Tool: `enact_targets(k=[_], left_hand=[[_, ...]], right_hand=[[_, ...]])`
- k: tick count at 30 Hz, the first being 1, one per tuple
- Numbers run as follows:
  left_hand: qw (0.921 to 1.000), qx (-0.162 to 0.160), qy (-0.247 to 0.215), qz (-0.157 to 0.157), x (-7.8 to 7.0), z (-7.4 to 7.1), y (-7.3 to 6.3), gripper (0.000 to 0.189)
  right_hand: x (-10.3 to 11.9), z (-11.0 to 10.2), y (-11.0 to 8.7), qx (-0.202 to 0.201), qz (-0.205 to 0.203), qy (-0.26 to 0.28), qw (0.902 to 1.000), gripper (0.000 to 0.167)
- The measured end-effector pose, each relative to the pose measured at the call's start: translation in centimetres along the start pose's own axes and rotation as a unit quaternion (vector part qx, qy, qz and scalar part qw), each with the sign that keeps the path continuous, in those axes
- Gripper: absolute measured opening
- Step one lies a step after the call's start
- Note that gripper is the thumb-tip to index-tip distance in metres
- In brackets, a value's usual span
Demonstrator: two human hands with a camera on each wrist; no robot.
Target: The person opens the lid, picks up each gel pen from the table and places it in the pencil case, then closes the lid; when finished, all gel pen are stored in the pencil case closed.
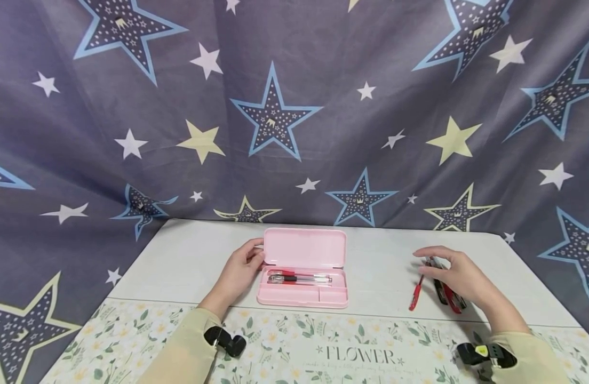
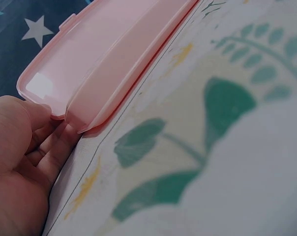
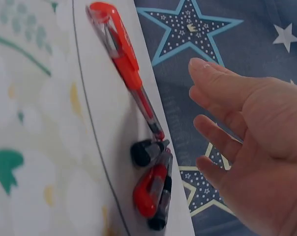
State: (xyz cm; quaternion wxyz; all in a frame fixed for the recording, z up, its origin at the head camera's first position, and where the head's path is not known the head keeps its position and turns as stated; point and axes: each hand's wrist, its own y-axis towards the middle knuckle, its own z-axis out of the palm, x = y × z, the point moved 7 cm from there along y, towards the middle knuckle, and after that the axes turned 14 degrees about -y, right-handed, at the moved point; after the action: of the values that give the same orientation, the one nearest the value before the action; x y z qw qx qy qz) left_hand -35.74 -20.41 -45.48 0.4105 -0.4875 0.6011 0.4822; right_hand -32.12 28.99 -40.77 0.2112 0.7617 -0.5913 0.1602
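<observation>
A pink pencil case [image 1: 287, 295] lies open on the table, its lid [image 1: 304, 248] raised at the back. Several pens [image 1: 301, 278] with red and black parts lie in its long rear compartment. My left hand [image 1: 237, 274] holds the case at its left end by the hinge; in the left wrist view the thumb is on the lid's corner and the fingers are behind. Above a small pile of red and black pens [image 1: 453, 298] hovers my right hand [image 1: 460, 272], fingers extended and holding nothing. One red pen [image 3: 124, 59] lies beside the pile, pointing away from it.
The white tabletop [image 1: 381, 266] has a flower-print cloth [image 1: 270, 341] along its near side. A dark star-patterned curtain [image 1: 294, 176] hangs right behind the table. Each wrist wears a small black camera.
</observation>
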Motion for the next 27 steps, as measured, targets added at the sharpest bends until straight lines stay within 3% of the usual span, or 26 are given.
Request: enact_targets(k=[9, 27], left_hand=[[1.0000, 0.003, -0.004, 0.003, 0.1, 0.0, 0.2, 0.039], [0.9999, 0.007, -0.005, 0.005, 0.2, 0.0, 0.1, 0.039]], right_hand=[[-1.1, 0.7, 0.0, 0.028, -0.029, -0.004, 0.9992, 0.046], [-2.7, 2.4, -0.3, 0.072, -0.022, 0.005, 0.9972, 0.053]])
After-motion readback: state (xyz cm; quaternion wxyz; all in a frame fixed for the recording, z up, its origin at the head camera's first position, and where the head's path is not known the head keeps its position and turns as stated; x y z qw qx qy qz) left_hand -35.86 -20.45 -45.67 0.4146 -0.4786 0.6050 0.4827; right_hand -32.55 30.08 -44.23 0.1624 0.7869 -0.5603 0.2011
